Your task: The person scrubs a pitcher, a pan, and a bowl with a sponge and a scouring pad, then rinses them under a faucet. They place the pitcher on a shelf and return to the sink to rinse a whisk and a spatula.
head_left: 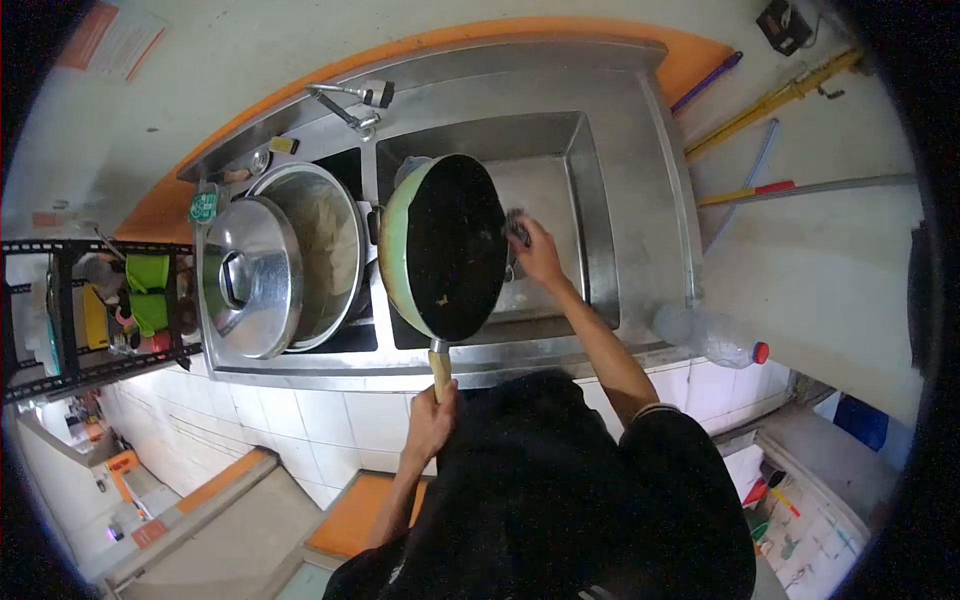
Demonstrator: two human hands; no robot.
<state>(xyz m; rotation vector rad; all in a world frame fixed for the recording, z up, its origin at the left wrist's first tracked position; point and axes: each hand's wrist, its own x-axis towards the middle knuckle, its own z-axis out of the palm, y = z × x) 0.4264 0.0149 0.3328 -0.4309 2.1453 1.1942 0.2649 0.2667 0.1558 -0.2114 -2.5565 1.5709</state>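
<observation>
A large wok-like frying pan, black inside and pale green outside, is tilted over the sink. My left hand is wrapped round its wooden handle. Against the pan's right rim, my right hand pinches a dark scouring pad, which looks like steel wool and is slightly blurred. A small yellowish bit of residue sticks to the pan's black surface. The pan hides much of the sink's left side.
Left of the pan stands a big metal pot, with a domed lid leaning on it. A faucet rises behind. A plastic bottle with a red cap lies by the counter's right end. Mop handles lean at the right wall.
</observation>
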